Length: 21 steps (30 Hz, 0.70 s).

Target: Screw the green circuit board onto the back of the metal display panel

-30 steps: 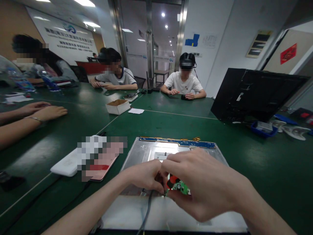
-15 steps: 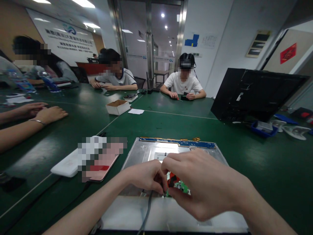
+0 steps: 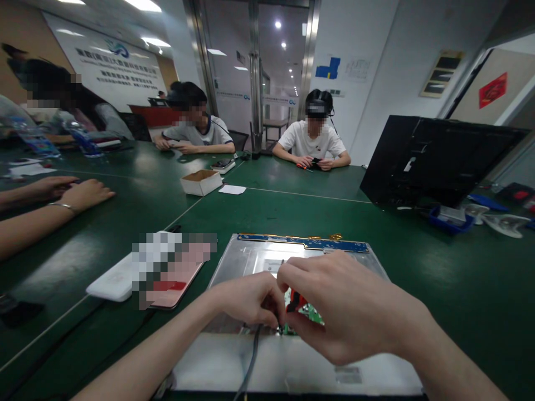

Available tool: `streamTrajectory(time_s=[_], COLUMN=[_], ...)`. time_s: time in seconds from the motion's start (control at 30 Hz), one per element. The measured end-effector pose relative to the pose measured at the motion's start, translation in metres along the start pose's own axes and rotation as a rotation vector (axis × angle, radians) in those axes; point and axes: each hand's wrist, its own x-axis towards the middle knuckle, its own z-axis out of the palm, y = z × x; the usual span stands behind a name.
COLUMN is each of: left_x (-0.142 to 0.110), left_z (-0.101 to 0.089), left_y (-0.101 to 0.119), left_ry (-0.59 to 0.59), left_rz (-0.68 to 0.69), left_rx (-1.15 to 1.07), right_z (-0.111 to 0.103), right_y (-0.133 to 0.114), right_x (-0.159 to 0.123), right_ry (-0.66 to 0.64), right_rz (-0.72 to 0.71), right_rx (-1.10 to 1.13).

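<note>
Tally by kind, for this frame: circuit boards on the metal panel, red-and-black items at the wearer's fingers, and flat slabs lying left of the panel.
Circuit boards: 2 (green board, blue strip)
Red-and-black items: 1 (red-and-black handle)
Flat slabs: 2 (white slab, pink slab)
Total: 5

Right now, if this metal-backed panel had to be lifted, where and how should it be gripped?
The metal-backed panel is probably best taken by its left and right edges, from both sides: it lies flat, with a blue circuit strip along its far edge.
</note>
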Motion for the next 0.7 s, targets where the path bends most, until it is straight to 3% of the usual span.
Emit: streamTrajectory(time_s=[0.2, 0.7], left_x=[-0.0014, -0.0024], left_z=[-0.0013, 0.0048], left_y=[0.0022, -0.0053], left_ry=[-0.022, 0.034], left_rz=[-0.057, 0.015], left_rx=[0.025, 0.056], right_z=[0.0003, 0.0024], right_y=[-0.0003, -0.0006], right_x=[0.0016, 0.0015], right_ry=[-0.009, -0.001], right_rz=[0.009, -0.007], right_rx=[-0.007, -0.038])
